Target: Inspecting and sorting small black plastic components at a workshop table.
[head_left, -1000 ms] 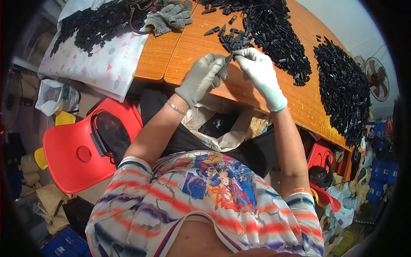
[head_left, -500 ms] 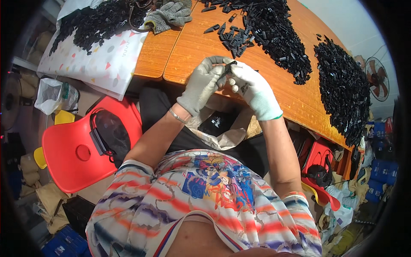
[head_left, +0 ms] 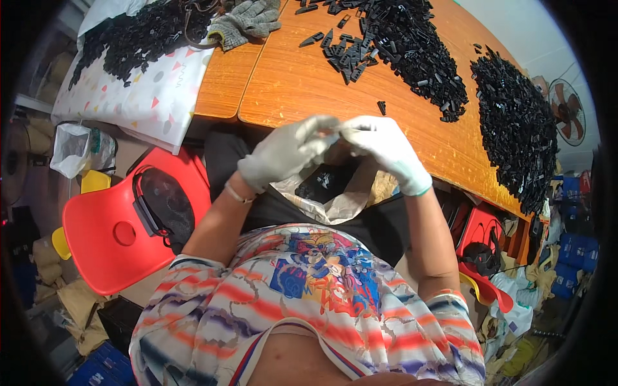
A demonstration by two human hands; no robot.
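Orange tabletop (head_left: pixel 302 83) fills the upper frame, strewn with heaps of small black parts (head_left: pixel 412 45) — a second heap (head_left: pixel 515 122) lies at upper right. At centre, the gloved left hand (head_left: pixel 286 154) and gloved right hand (head_left: pixel 383 151) are brought together, fingertips pinched around something too small to be made out, above an open plastic bag (head_left: pixel 335 193) — a red chair (head_left: pixel 122 225) is seen at left.

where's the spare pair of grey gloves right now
In the head view the grey gloves lie at the far left of the orange table, beside the patterned sheet heaped with black parts, well beyond the left hand.
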